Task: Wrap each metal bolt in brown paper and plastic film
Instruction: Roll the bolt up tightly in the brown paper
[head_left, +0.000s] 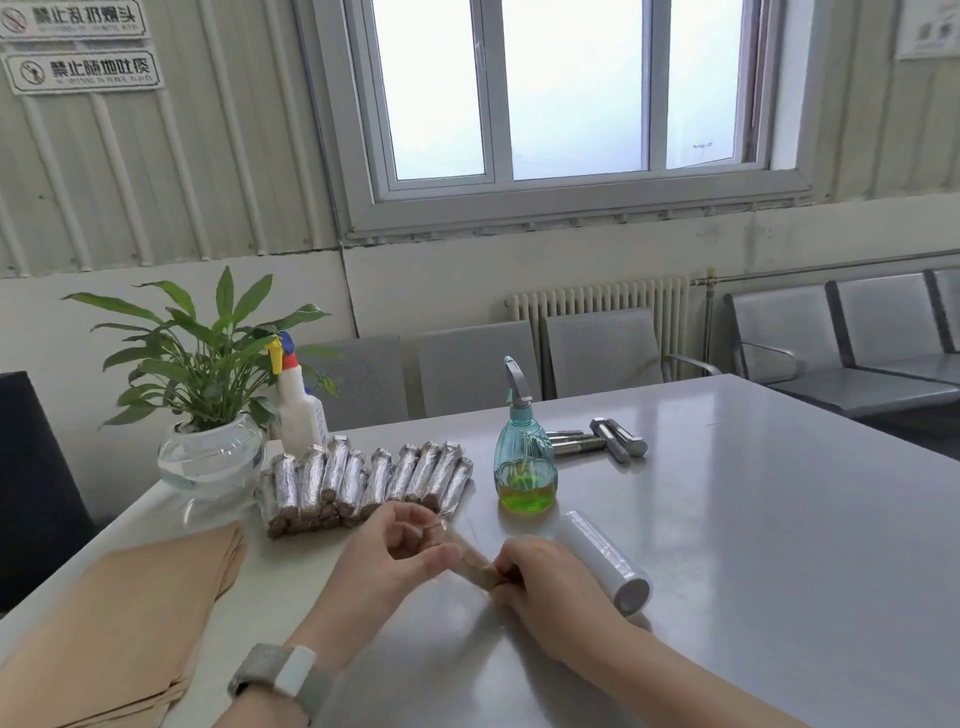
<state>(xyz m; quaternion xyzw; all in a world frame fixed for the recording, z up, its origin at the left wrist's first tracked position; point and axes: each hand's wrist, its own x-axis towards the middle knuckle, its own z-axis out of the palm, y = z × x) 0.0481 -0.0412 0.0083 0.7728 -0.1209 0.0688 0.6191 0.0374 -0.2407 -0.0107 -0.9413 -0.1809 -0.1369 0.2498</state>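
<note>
A bolt wrapped in brown paper (475, 564) lies slanted between my hands, low over the grey table (779, 519). My left hand (400, 551) pinches its far end, where thin plastic film shows. My right hand (550, 587) grips its near end with curled fingers. Just right of my right hand lies the roll of plastic film (605, 556). A stack of brown paper sheets (130, 613) covers the table's near left. Several wrapped bolts (363, 480) are piled behind my hands. A few bare metal bolts (602, 441) lie further back.
A teal spray bottle with green liquid (524, 462) stands behind the film roll. A potted plant in a glass bowl (210, 415) and a white spray bottle (298, 405) stand at the back left. Grey waiting chairs (597, 353) line the wall behind the table.
</note>
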